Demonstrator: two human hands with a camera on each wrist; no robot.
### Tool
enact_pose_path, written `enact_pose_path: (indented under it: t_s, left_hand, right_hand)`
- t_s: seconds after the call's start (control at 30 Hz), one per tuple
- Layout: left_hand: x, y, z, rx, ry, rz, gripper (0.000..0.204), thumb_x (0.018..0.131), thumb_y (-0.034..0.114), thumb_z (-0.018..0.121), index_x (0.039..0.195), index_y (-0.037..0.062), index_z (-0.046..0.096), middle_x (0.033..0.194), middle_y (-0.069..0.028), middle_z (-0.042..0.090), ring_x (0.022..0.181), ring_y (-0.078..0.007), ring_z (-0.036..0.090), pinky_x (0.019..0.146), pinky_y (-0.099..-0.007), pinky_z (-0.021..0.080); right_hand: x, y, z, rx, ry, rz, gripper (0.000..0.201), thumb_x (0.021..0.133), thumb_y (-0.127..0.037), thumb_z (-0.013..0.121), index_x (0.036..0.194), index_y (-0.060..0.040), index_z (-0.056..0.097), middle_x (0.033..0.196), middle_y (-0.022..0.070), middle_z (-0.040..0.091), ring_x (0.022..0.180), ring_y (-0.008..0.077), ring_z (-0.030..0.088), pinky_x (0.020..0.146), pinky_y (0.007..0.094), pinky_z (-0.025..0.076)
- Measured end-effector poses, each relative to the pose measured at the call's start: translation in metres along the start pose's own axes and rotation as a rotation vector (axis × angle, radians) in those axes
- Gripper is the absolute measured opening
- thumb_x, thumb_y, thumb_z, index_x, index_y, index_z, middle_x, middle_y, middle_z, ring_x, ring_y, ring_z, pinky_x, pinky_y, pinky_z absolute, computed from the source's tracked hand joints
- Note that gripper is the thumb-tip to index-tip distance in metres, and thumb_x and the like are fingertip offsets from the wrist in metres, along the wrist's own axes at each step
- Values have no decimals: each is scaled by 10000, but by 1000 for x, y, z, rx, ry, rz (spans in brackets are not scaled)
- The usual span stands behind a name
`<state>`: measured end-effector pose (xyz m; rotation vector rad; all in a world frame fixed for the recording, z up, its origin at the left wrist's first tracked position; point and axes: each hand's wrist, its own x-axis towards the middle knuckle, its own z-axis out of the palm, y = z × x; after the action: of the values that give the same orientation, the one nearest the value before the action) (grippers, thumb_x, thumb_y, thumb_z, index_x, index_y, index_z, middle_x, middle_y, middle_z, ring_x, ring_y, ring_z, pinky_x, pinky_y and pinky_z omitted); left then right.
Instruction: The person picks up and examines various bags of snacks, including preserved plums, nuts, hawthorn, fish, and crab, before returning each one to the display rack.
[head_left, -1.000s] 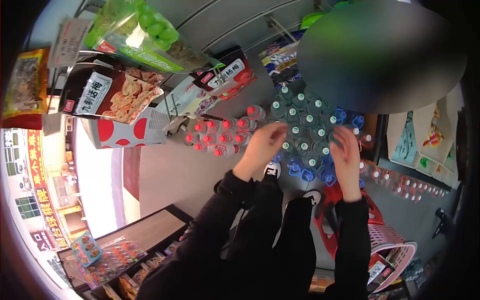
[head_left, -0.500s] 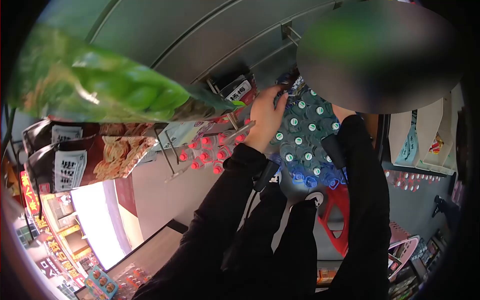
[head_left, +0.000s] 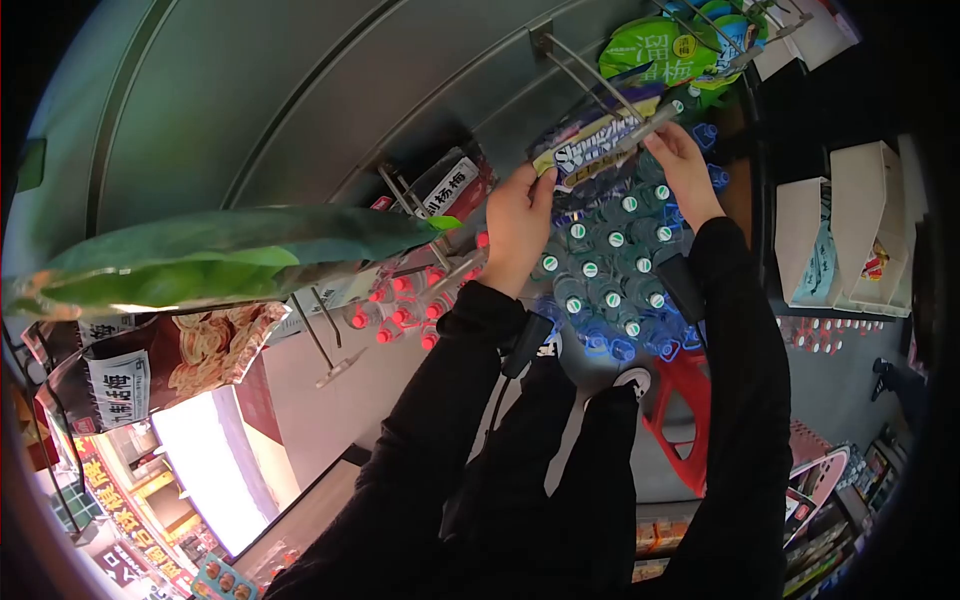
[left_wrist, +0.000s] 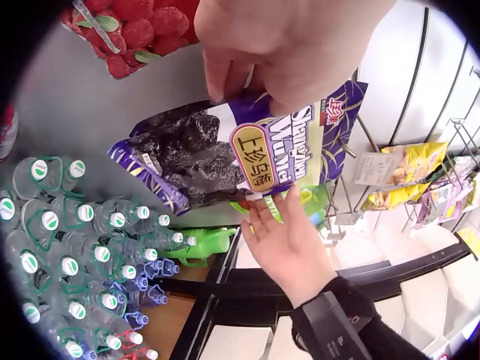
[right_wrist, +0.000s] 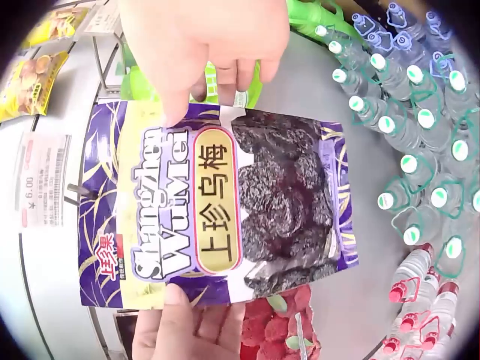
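A purple and cream bag of dried plums (head_left: 590,155) hangs at a metal hook (head_left: 600,80), its front facing me. My left hand (head_left: 517,230) pinches one side edge, thumb on the printed front and fingers behind, as the right wrist view shows. At the opposite edge, my right hand (head_left: 690,178) has its thumb over the rim and its fingers alongside. In the right wrist view the hook's tip pokes through the top of the bag (right_wrist: 217,206). Dark plums show on its lower half.
Green-capped water bottles (head_left: 615,240) stand below the bag, with red-capped bottles (head_left: 400,300) to their left. A green snack bag (head_left: 270,265) juts out close on the left. Bare hooks (head_left: 320,345) stick out nearby. A red plastic basket (head_left: 680,430) is by the feet.
Both hands have risen from above the bottles to the plum bag and taken its two side edges. The head view has shifted, bringing the green bag closer on the left.
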<state>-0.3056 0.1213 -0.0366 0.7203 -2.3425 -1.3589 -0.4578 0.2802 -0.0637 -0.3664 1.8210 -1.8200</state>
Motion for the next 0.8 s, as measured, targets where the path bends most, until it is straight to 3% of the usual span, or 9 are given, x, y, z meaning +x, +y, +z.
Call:
enact_pose_path:
  t_s: [0.17, 0.27, 0.4, 0.6, 0.63, 0.67, 0.7, 0.73, 0.8]
  left_hand:
    - [-7, 6, 3, -87, 23, 18, 163, 790, 138, 543, 817, -22, 557, 557, -151, 469, 464, -219, 399, 457, -313, 338]
    - [-13, 12, 4, -96, -20, -46, 160, 791, 132, 542, 844, -17, 564, 572, -149, 481, 473, -194, 416, 469, -303, 348]
    - [-23, 17, 6, -106, 3, 19, 163, 789, 139, 549, 842, -14, 568, 596, -153, 500, 486, -192, 436, 482, -294, 361]
    - [-63, -29, 13, -68, -40, 109, 156, 790, 152, 565, 819, 2, 590, 599, -90, 540, 515, -142, 466, 491, -291, 378]
    - [-80, -13, 5, -190, -183, -283, 160, 795, 151, 567, 809, -8, 589, 589, -44, 519, 528, -118, 453, 486, -282, 370]
    - [-95, -41, 5, 10, -162, 14, 160, 802, 142, 559, 817, -15, 583, 582, -25, 490, 530, -113, 434, 481, -267, 355]
    - [-112, -27, 5, -43, -202, -131, 160, 808, 140, 551, 805, -18, 578, 574, -29, 478, 537, -108, 420, 482, -270, 341]
    - [-129, -29, -1, 32, -266, -19, 155, 811, 129, 542, 791, -20, 578, 565, -45, 476, 535, -111, 413, 482, -281, 337]
    - [-161, 7, -2, 102, -354, 114, 178, 815, 109, 521, 763, -56, 564, 577, -60, 495, 542, -111, 422, 478, -285, 339]
  right_hand:
    - [-15, 6, -13, 110, -3, 6, 175, 800, -186, 575, 903, -45, 553, 837, -22, 552, 798, 43, 482, 725, 181, 354]
    - [-24, 1, -16, 232, -6, -12, 176, 795, -175, 580, 913, -48, 547, 841, -19, 561, 796, 43, 490, 717, 186, 365]
    - [-36, 6, -21, 258, 27, 33, 227, 786, -176, 592, 949, -28, 537, 859, 5, 570, 803, 65, 505, 734, 205, 381]
    - [-98, 30, -13, 46, 160, 67, 379, 747, -229, 623, 994, 39, 518, 873, 89, 578, 798, 141, 532, 724, 260, 421]
    - [-120, 24, -17, -78, 94, 172, 376, 738, -245, 626, 967, 37, 527, 864, 96, 580, 790, 139, 531, 729, 265, 424]
    - [-144, 30, -16, -25, 115, 139, 365, 739, -254, 620, 951, 29, 530, 856, 103, 578, 797, 155, 536, 723, 280, 430]
    - [-162, 50, -18, -31, 156, 118, 328, 746, -247, 609, 928, 18, 542, 847, 103, 574, 801, 173, 540, 705, 299, 437]
    - [-191, 62, -17, -5, 208, -19, 296, 749, -243, 603, 902, 5, 553, 838, 98, 571, 800, 183, 542, 692, 312, 439]
    - [-254, 39, -31, 81, 240, 7, 217, 756, -138, 611, 895, 8, 533, 764, 57, 558, 755, 109, 524, 676, 263, 432]
